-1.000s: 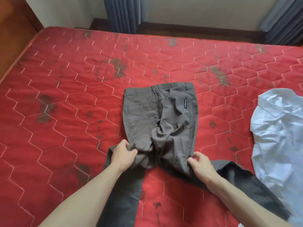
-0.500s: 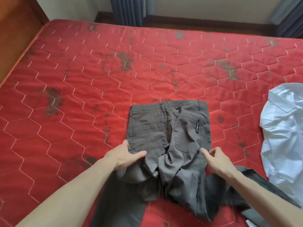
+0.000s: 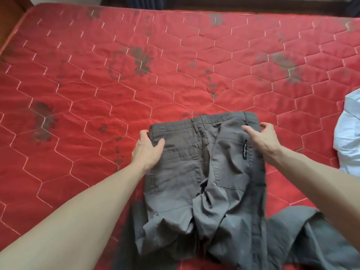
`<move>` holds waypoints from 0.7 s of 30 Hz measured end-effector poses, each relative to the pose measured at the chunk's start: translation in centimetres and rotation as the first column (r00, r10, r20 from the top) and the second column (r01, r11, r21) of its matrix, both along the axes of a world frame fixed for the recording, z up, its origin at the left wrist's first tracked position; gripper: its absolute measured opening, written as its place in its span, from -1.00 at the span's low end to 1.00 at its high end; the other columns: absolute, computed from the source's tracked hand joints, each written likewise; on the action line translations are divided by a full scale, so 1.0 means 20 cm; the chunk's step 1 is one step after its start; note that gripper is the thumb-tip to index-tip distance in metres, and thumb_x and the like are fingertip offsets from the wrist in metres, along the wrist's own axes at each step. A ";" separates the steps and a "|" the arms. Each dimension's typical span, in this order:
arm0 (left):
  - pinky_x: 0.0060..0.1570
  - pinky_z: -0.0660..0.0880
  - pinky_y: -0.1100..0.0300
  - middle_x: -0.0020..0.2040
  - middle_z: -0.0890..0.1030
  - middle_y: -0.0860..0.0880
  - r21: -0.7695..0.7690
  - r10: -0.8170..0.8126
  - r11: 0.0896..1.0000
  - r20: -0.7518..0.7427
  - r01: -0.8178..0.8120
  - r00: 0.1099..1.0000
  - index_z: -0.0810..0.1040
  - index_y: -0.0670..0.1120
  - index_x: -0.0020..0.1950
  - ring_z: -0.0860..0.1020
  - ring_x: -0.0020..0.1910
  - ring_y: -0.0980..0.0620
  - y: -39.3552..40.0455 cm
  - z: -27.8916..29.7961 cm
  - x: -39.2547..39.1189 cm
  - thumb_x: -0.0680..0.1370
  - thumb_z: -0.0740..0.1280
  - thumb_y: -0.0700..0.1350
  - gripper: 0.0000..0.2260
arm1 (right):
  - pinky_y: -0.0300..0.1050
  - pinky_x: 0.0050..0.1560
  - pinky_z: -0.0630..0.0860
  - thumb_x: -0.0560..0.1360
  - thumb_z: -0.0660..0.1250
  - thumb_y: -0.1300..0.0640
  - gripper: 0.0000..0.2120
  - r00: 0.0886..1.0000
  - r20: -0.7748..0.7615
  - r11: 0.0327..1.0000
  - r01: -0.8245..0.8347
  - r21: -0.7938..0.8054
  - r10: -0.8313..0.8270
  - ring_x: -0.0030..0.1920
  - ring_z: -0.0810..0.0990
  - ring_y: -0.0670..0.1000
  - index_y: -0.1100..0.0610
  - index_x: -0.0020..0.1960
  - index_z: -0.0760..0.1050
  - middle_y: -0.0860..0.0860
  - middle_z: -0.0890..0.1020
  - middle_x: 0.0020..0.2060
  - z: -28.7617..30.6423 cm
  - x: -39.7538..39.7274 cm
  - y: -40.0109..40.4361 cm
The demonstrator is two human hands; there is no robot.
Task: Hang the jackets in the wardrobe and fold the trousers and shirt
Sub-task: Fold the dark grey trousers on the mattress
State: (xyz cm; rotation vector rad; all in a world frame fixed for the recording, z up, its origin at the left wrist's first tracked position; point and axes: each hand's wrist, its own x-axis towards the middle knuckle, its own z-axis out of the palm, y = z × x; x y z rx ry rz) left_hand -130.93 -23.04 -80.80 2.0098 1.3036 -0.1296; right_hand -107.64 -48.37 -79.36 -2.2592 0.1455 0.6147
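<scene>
Bare forearms (no sleeves visible)

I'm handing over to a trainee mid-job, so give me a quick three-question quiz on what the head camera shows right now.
1. True or false: the grey trousers lie on the red quilted mattress with the waistband on the far side.
2. Which garment shows at the picture's right edge? A) white shirt B) black jacket C) blue towel
3. Fill in: the left hand and the right hand are each at a ____ corner of the trousers.

Key: 1 true; 2 A; 3 waistband.
</scene>
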 end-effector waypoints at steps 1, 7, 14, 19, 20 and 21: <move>0.24 0.39 0.00 0.31 0.57 -0.13 -0.040 0.050 0.998 0.043 -0.049 0.998 0.28 -0.06 0.51 0.53 0.32 -0.20 0.02 0.00 0.03 0.59 0.38 0.17 -0.41 | -0.01 0.38 0.45 0.48 0.54 -0.15 -0.26 1.000 0.019 1.000 0.005 0.003 -0.005 0.24 0.56 0.09 0.17 0.50 0.36 0.02 0.54 0.18 0.00 0.02 0.02; -0.26 0.54 0.32 0.01 0.72 -0.04 -0.351 0.304 0.913 0.250 -0.206 0.919 0.65 -0.09 0.09 0.64 -0.21 0.13 0.05 0.07 0.13 0.51 0.51 -0.17 -0.82 | 0.13 0.08 0.58 0.57 0.43 -0.07 -0.74 0.979 0.200 0.991 -0.052 0.123 0.027 -0.13 0.59 0.03 0.14 -0.03 0.65 0.02 0.68 -0.18 0.03 0.10 0.01; -0.36 0.53 0.39 -0.20 0.76 0.06 -0.445 0.295 0.886 0.324 -0.130 0.899 0.69 -0.05 -0.06 0.69 -0.29 0.16 0.04 0.44 0.15 0.43 0.54 -0.34 -0.78 | -0.03 -0.07 0.53 0.66 0.36 0.03 -0.80 0.957 0.234 0.967 -0.209 0.147 0.172 -0.18 0.60 -0.07 0.10 -0.05 0.67 0.03 0.75 -0.14 0.41 0.09 -0.16; -0.39 0.51 0.41 -0.28 0.74 0.09 -0.427 0.216 0.904 0.393 -0.030 0.894 0.71 -0.09 -0.06 0.66 -0.37 0.24 0.02 0.99 0.21 0.41 0.59 -0.31 -0.80 | -0.22 -0.22 0.49 0.63 0.41 0.11 -0.84 0.938 0.282 0.952 -0.257 0.168 0.204 -0.25 0.57 -0.17 0.11 -0.09 0.70 0.02 0.76 -0.18 0.95 0.12 -0.23; -0.38 0.51 0.42 -0.23 0.75 0.06 -0.418 0.211 0.908 0.411 -0.022 0.887 0.72 -0.11 -0.03 0.67 -0.36 0.24 0.01 1.11 0.22 0.42 0.60 -0.29 -0.81 | -0.29 -0.24 0.49 0.62 0.42 0.14 -0.86 0.935 0.291 0.946 -0.263 0.189 0.202 -0.26 0.59 -0.20 0.09 -0.09 0.70 -0.03 0.76 -0.20 1.07 0.12 -0.24; -0.37 0.51 0.42 -0.20 0.75 0.04 -0.411 0.210 0.912 0.428 -0.018 0.879 0.72 -0.11 0.00 0.67 -0.34 0.24 0.00 1.24 0.23 0.43 0.60 -0.27 -0.81 | -0.34 -0.24 0.50 0.62 0.42 0.17 -0.88 0.933 0.297 0.940 -0.271 0.209 0.203 -0.25 0.61 -0.22 0.07 -0.07 0.70 -0.06 0.77 -0.19 1.21 0.11 -0.26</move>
